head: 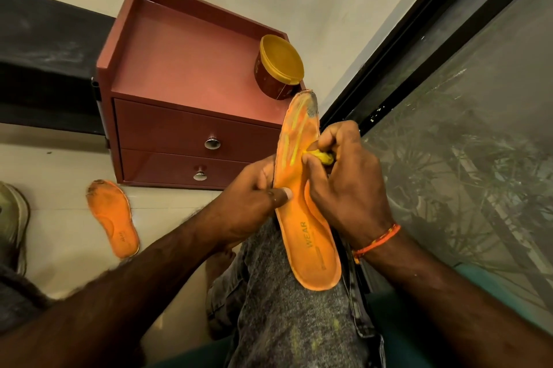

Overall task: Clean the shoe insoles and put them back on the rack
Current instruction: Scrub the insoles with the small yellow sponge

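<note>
An orange insole marked WEAR lies lengthwise along my thigh, its worn, dirty toe pointing away from me. My left hand grips its left edge near the middle, thumb on top. My right hand pinches a small yellow cloth and presses it against the insole's forepart, where yellow streaks show. A second orange insole lies flat on the light floor tiles at the left.
A maroon two-drawer cabinet stands ahead against the wall, with a lidded yellow-topped tub on its top right corner. A dark-framed window runs along the right. A shoe sits at the far left edge.
</note>
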